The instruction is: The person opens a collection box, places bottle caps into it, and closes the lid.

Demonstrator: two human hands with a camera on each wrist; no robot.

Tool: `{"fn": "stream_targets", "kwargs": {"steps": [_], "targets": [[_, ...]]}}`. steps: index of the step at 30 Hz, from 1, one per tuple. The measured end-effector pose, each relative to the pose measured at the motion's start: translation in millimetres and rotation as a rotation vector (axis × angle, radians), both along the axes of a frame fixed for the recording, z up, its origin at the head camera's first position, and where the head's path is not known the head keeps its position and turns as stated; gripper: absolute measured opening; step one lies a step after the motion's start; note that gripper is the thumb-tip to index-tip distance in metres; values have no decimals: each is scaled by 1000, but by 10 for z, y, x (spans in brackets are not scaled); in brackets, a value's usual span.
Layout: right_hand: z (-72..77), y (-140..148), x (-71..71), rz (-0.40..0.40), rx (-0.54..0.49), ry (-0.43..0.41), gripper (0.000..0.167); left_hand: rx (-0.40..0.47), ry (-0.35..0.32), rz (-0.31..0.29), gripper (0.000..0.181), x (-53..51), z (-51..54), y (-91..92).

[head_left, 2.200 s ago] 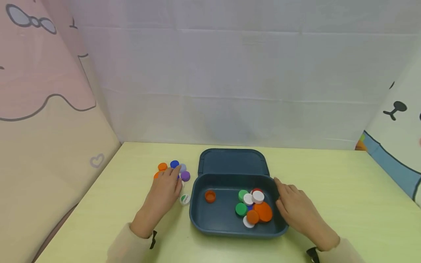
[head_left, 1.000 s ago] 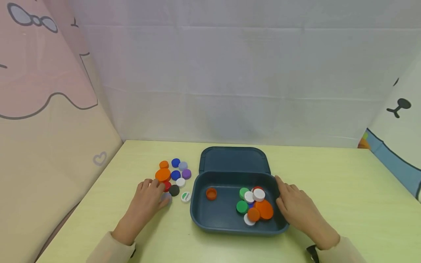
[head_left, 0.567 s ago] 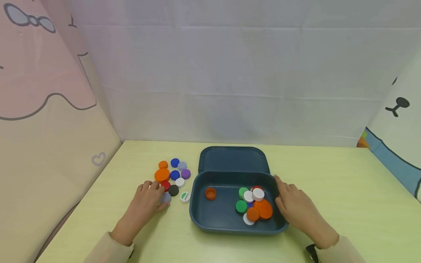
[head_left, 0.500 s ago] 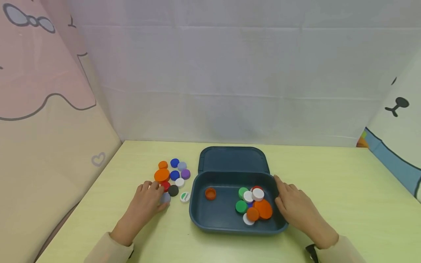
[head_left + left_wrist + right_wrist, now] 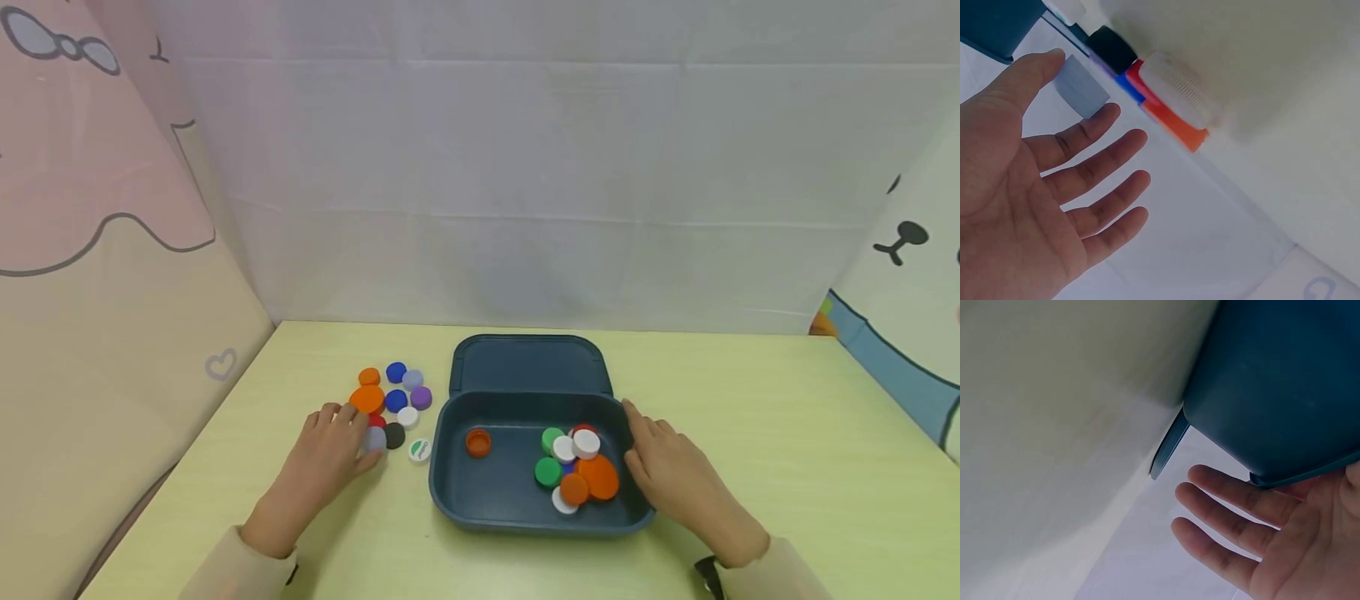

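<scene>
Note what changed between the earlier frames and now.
The left hand drew back and leftward; its grip now pinches a pale blue cap. The right hand at the dark box and the caps inside stayed put.

From above the near side of the box [image 5: 495, 496], the head view looks forward and down, farthest off. Close up, the left wrist view faces caps [image 5: 1172, 90] left of the box, the right the box's right wall and lid [image 5: 1169, 447]; the head view shares caps and lid.
</scene>
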State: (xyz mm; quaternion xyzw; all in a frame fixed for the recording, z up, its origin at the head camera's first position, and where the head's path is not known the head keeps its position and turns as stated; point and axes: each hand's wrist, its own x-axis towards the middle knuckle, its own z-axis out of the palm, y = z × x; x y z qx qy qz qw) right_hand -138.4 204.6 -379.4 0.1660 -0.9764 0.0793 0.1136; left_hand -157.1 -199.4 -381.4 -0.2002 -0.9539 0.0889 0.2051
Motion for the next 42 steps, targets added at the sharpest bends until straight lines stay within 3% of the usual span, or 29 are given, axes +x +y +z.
{"fn": "stream_targets", "kwargs": {"steps": [5, 15, 23, 25, 33, 42], "targets": [[2, -1, -3, 6, -3, -3, 52, 32, 53, -29, 43, -20, 88, 27], [6, -1, 2, 4, 3, -4, 52, 63, 80, -73, 39, -90, 297, 234], [1, -5, -5, 6, -5, 4, 52, 64, 140, -194, 43, -120, 373, 544], [-2, -4, -2, 2, -4, 5, 52, 62, 116, -211, 43, -121, 373, 635], [-10, -5, -4, -3, -3, 2, 52, 43, -118, -210, 43, -77, 297, 983], [-5, -1, 2, -6, 2, -6, 53, -84, -123, -249, 43, -47, 77, 1147]]}}
